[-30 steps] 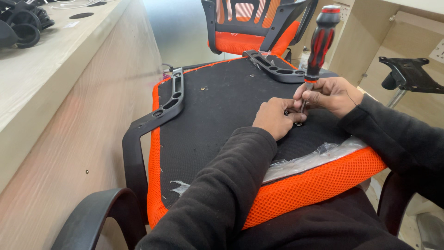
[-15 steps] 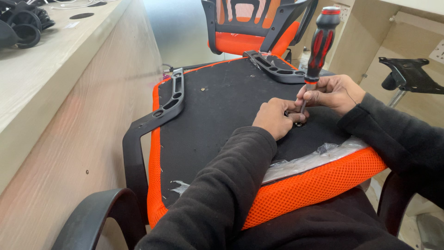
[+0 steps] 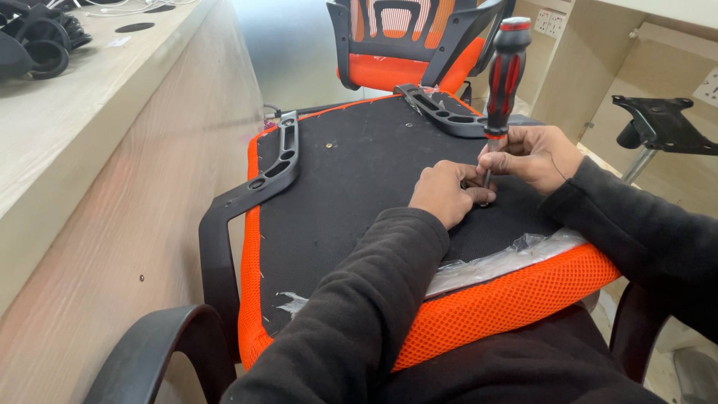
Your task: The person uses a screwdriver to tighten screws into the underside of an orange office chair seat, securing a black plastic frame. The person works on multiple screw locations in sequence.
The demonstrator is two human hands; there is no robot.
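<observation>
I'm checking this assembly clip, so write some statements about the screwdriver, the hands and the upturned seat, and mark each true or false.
1. The right hand holds the red-and-black screwdriver upright. True.
2. The left hand rests on the wooden desk. False: it rests on the black underside of the seat, at the screwdriver's tip.
3. A black armrest bracket lies along the seat's left edge. True.
4. The seat's mesh edge is blue. False: it is orange.

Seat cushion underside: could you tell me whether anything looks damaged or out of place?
Yes: the seat cushion's black fabric is torn near the front edge, showing white scraps, and crumpled clear plastic wrap hangs there.
</observation>
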